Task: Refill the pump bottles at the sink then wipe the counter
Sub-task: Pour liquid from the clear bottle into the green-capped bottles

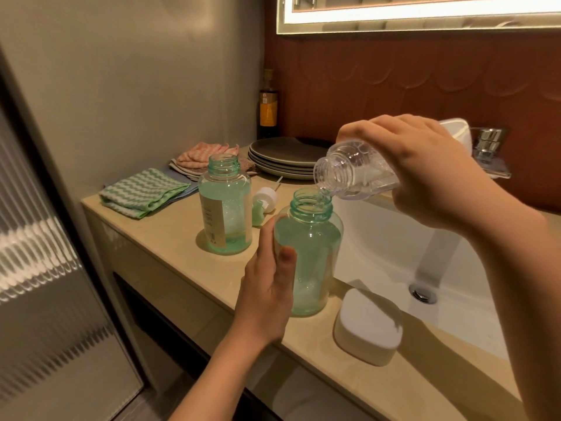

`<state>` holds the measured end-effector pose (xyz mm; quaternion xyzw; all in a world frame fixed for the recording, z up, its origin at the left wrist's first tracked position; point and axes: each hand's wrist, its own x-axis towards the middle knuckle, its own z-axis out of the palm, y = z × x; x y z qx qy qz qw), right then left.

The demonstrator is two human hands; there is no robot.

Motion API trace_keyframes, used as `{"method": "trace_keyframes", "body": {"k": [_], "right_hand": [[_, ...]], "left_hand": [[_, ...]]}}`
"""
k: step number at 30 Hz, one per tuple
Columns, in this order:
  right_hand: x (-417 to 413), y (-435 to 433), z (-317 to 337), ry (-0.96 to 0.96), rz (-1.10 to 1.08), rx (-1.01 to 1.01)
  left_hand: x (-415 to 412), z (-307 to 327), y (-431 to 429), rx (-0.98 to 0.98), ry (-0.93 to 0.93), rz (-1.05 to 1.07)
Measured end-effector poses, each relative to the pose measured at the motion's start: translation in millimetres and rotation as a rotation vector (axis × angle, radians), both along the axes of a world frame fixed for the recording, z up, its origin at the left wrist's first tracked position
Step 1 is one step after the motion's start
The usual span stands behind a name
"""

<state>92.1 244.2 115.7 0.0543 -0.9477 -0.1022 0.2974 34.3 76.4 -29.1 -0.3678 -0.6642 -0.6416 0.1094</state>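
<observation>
The person stands at the counter (170,238) with both hands busy on one pour. The left hand (267,287) wraps the side of the near pump bottle (309,253), thumb laid across its front. As I read it, this steadies the bottle so it does not skid or tip while liquid lands in it. That bottle stands upright on the counter's edge, right beside the sink (394,238), so any spill would likely run into the basin rather than across the stone.

The right hand (425,165) is clamped over a clear bottle (355,168), tilted so its open mouth hangs just above the green neck. A thin stream appears to run from one into the other. The two hands are apart, each on its own bottle, and the bottles themselves do not seem to touch.

The far pump bottle (224,205) waits uncapped further back on the counter, with only a shallow pool of liquid at its base. Its turn probably comes after this one. A pump head (264,202) lies on its side between the two, out of the way of the pour.

A folded green cloth (142,192) sits at the counter's left end, handy for the wiping, which has not begun. Behind it are a pink cloth (200,154), stacked plates (285,159) and a dark bottle (268,107) in the corner. A white block (367,326) rests near the front edge.
</observation>
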Motion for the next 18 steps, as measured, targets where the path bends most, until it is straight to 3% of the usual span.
{"method": "trace_keyframes", "body": {"k": [18], "right_hand": [[-0.1,0.0,0.2,0.009,-0.002,0.003]], "left_hand": [[-0.5,-0.1,-0.7,-0.016,0.011,0.0]]}}
